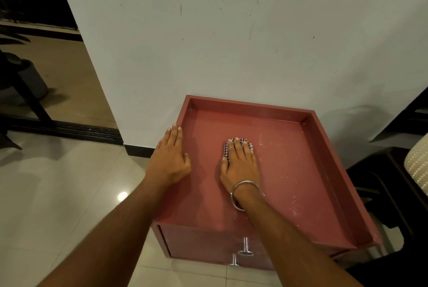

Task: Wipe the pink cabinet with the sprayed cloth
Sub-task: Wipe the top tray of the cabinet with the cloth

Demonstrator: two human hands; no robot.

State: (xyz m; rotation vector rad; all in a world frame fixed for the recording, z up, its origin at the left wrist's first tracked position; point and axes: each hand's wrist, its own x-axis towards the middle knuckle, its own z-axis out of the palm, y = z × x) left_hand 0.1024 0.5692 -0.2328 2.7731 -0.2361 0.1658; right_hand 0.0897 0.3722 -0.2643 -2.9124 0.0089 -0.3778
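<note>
The pink cabinet (301, 171) stands low against a white wall, its recessed top ringed by a raised rim. A small checkered cloth (228, 149) lies on the middle of that top. My right hand (240, 164), with a metal bangle on the wrist, presses flat on the cloth with straight fingers and covers most of it. My left hand (170, 159) rests flat on the cabinet's left rim, fingers straight and pointing toward the wall. White specks and smears mark the right half of the top.
Two metal drawer handles (245, 249) stick out from the cabinet's front. A dark chair with a woven cushion (416, 166) stands close on the right. Tiled floor (69, 194) lies to the left, with a dark sliding-door track (88, 130) beyond.
</note>
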